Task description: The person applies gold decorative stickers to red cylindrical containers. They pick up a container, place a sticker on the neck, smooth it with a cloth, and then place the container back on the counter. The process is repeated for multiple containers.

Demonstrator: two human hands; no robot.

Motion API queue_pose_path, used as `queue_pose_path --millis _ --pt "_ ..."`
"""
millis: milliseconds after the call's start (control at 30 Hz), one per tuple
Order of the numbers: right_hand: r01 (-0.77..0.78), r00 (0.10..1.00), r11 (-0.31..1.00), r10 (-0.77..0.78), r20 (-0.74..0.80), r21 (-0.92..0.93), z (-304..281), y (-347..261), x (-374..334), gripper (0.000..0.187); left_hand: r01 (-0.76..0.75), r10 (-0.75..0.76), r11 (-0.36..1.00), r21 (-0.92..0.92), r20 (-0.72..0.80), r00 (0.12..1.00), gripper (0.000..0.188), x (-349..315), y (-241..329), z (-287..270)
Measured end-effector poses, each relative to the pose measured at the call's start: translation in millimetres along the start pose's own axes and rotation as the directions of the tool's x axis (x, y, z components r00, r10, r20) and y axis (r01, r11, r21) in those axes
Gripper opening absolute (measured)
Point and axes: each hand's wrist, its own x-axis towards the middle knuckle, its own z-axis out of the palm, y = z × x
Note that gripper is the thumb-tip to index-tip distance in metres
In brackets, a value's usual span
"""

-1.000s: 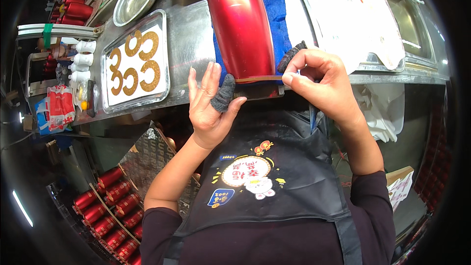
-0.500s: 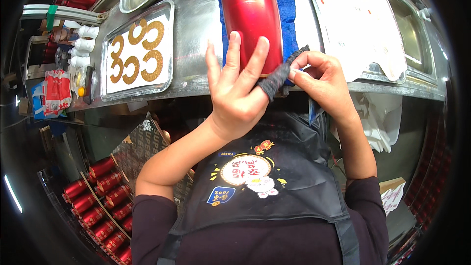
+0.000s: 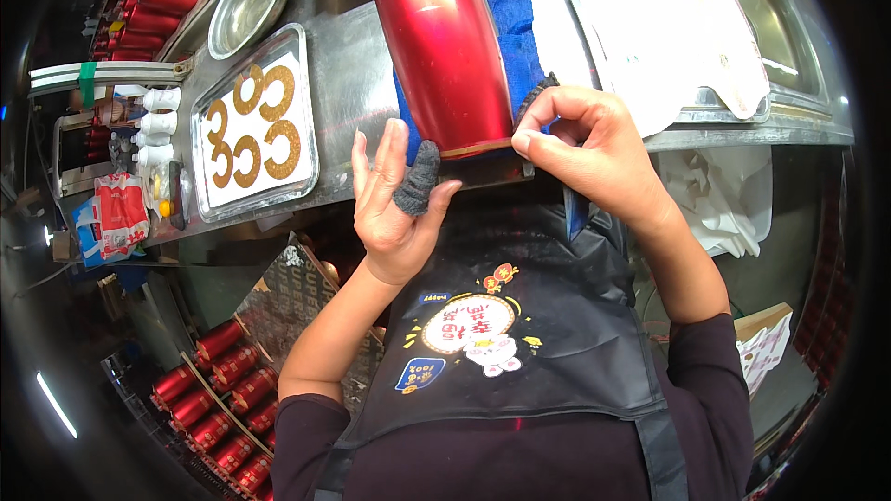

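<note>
A glossy red metal cylinder (image 3: 441,46) lies on a blue cloth (image 3: 510,9) on the metal worktop, its gold-edged end toward me. My left hand (image 3: 394,213) is open just off that end, fingers apart, with a dark grey knitted finger cover (image 3: 419,178) on one finger. At the end's right corner my right hand (image 3: 589,148) is closed, thumb and index finger pinched together; whatever they hold is too small to make out. Dark knitted fabric (image 3: 535,100) shows behind its index finger. A dark blue strip (image 3: 575,211) hangs below that hand.
To the left, a clear tray (image 3: 302,144) holds several gold ring and C-shaped pieces on white paper. Behind it stands a metal bowl (image 3: 246,5). White bottles (image 3: 160,125) line the left edge. A white sheet (image 3: 664,28) covers the right. Red cylinders (image 3: 223,399) stand lower left.
My left hand has come off the cylinder, moving left and toward me, apart from my right hand. The cylinder now sits further left and more tilted in view; the whole view has shifted too.
</note>
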Motion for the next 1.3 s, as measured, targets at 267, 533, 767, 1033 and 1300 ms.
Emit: queue_pose_path --millis 267,533,767,1033,1300 --pt "-0.019 1.000 1.000 0.019 -0.021 -0.006 0 -2 1 0.013 -0.097 0.097 0.987 0.127 0.012 0.995 0.037 14 8 -1" --pt "-0.037 0.999 0.999 0.037 -0.018 -0.017 0 3 3 0.012 -0.220 0.216 0.927 0.303 0.047 0.975 0.034 43 21 7" --pt "-0.044 0.995 0.996 0.037 -0.090 -0.076 1 7 -2 0.007 0.032 -0.038 0.997 -0.069 -0.095 0.995 0.064 41 9 13" --pt "0.147 0.932 0.965 -0.209 -0.296 -0.217 41 10 -10 0.033 0.305 -0.342 0.882 -0.360 -0.045 0.939 0.047 11 8 -9" --pt "0.231 0.813 0.831 -0.450 -0.369 -0.505 61 17 4 0.053 0.078 -0.077 0.997 0.003 0.100 0.992 0.033 -2 8 -9"
